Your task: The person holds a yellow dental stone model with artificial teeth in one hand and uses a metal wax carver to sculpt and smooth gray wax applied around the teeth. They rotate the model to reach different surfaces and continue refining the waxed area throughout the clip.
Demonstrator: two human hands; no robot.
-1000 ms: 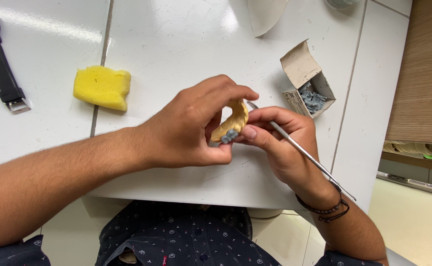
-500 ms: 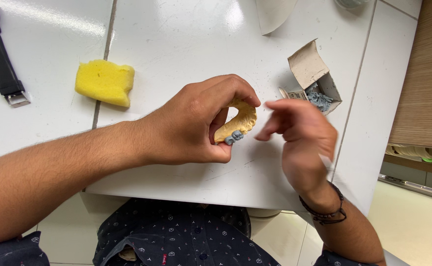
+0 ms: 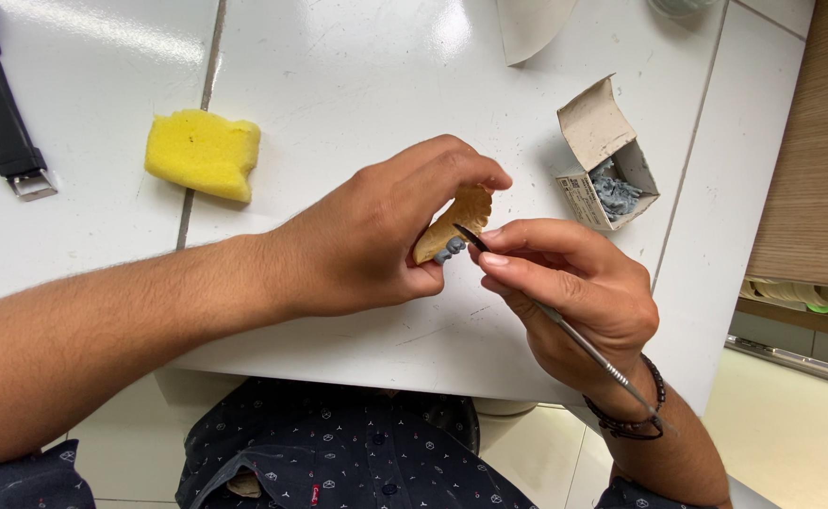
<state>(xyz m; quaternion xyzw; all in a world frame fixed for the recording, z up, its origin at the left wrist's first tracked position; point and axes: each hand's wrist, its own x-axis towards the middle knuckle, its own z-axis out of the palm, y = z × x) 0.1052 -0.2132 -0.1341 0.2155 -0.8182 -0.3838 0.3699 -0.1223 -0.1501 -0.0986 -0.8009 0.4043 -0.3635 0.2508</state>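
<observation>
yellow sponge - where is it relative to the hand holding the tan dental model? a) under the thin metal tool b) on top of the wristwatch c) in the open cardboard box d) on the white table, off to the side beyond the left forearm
d: the yellow sponge lies alone on the white table, apart from the left hand that holds the tan dental model.

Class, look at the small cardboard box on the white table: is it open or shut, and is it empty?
Open, not empty: the cardboard box has its flap raised, and grey material shows inside.
</observation>
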